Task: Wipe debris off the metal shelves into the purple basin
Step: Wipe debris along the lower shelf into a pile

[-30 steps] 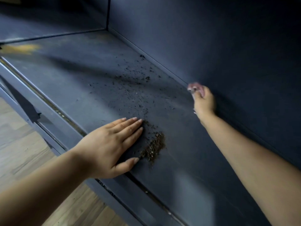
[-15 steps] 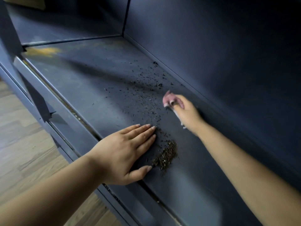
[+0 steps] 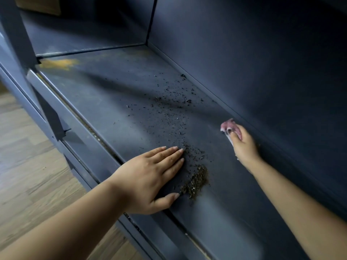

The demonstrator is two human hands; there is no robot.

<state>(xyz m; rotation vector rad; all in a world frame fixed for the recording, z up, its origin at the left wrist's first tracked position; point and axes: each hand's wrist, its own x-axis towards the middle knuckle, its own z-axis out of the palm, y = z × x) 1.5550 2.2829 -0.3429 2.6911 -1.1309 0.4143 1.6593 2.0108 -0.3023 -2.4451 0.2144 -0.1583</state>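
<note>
Metal shelf (image 3: 116, 102): dark slate blue-grey, matte, w/ a paler sheen patch near its front right end. Back wall (image 3: 253, 62) same dark blue-grey. A yellow-ochre smear (image 3: 58, 63) stains the shelf's far left corner, well beyond the left hand (image 3: 150, 177). Debris: a brown-olive heap (image 3: 197, 182) just right of that hand's thumb; black specks (image 3: 169, 109) scattered beyond its fingertips. Cloth (image 3: 228, 125) under the right hand (image 3: 244, 145) is pink w/ a whitish edge. Floor (image 3: 28, 166), left of the left hand: wood-grain planks, light brown w/ grey streaks. Frame post (image 3: 16, 30): blue-grey.
</note>
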